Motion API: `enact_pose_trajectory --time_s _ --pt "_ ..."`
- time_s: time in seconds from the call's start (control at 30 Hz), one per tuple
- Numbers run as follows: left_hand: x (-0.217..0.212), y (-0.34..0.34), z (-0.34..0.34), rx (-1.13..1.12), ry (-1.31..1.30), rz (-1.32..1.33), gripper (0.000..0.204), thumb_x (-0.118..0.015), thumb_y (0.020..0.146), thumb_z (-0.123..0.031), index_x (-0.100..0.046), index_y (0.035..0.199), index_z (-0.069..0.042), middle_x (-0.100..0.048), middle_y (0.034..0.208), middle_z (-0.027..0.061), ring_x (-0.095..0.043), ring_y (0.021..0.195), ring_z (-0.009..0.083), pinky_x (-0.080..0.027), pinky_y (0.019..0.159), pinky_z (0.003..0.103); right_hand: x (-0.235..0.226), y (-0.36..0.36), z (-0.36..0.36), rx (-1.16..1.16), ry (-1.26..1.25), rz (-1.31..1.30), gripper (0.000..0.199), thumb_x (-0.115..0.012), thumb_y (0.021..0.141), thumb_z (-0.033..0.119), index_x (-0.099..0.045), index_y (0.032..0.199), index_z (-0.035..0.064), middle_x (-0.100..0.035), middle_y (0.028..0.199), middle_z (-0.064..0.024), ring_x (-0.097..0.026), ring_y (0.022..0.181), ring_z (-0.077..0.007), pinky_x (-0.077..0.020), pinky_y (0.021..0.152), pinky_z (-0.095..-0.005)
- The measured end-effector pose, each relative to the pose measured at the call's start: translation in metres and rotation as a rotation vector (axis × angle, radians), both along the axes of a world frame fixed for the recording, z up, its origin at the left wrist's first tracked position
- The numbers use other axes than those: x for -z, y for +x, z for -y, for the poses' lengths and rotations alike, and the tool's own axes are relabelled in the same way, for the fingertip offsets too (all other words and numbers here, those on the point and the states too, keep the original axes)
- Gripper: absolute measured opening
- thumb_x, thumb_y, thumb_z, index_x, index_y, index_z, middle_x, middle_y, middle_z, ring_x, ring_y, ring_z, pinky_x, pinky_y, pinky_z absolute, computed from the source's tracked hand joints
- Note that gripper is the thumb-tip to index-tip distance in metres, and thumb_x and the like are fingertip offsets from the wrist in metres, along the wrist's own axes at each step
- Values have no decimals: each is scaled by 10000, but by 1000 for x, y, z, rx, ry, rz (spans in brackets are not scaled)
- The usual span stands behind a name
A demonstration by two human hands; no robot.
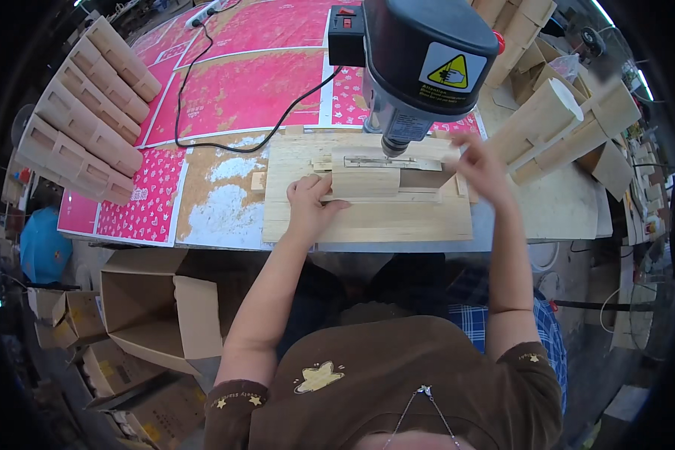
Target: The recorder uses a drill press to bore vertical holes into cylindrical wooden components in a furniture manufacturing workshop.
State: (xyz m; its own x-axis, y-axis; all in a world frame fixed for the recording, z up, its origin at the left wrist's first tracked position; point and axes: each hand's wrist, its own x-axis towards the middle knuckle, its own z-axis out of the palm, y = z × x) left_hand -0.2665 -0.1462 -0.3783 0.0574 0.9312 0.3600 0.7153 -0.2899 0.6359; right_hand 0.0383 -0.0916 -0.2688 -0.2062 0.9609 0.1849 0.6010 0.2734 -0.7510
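Observation:
A pale wooden workpiece (365,184) with a long slot and a rectangular opening lies across a flat wooden board (397,225). Its left end is gripped by my left hand (310,208), fingers on the end and thumb along the front. Close by the right end, my right hand (481,174) is raised and smeared by motion, so its fingers do not show clearly. Right above the slot hangs the chuck (394,145) of a black drill press (435,52); I cannot make out whether its bit touches the wood.
Several pale wooden cylinders with cut openings (90,116) lean in a row at the left, and more wooden cylinders (540,124) stand at the right. A black cable (240,150) crosses the pink table covering (255,90). White shavings (225,214) lie left of the board. Below is an open cardboard box (150,300).

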Motion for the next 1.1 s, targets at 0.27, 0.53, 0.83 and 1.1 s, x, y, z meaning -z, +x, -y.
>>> enact_pose_trajectory --time_s 0.27,0.53,0.83,1.1 --pt "-1 2 3 -18 90 -14 455 -768 574 -236 -641 1001 -144 -493 749 -9 -482 814 189 -287 799 363 -138 -30 -85 103 160 -98 363 -478 918 342 -617 1042 30 -537 743 7 -465 661 -69 -399 625 -218" --pt "10 2 1 -29 111 -7 523 -782 524 -259 -614 1007 -153 -531 793 3 -505 848 207 -303 773 397 -122 -43 -6 91 675 71 288 -507 904 236 -594 917 -39 -589 736 -127 -559 691 -182 -425 648 -303" --pt "15 7 -1 -67 92 52 413 -801 480 -257 -597 831 -176 -513 820 1 -489 884 226 -299 774 400 -42 -31 50 227 411 19 283 -430 955 173 -590 1043 -43 -536 792 -57 -490 714 -128 -406 641 -236" --pt "9 6 3 -38 101 128 507 -797 511 -233 -617 985 -204 -508 828 -5 -481 894 213 -278 815 400 35 -33 42 124 535 -167 278 -416 958 142 -581 1013 -75 -508 778 -64 -477 695 -142 -405 623 -252"
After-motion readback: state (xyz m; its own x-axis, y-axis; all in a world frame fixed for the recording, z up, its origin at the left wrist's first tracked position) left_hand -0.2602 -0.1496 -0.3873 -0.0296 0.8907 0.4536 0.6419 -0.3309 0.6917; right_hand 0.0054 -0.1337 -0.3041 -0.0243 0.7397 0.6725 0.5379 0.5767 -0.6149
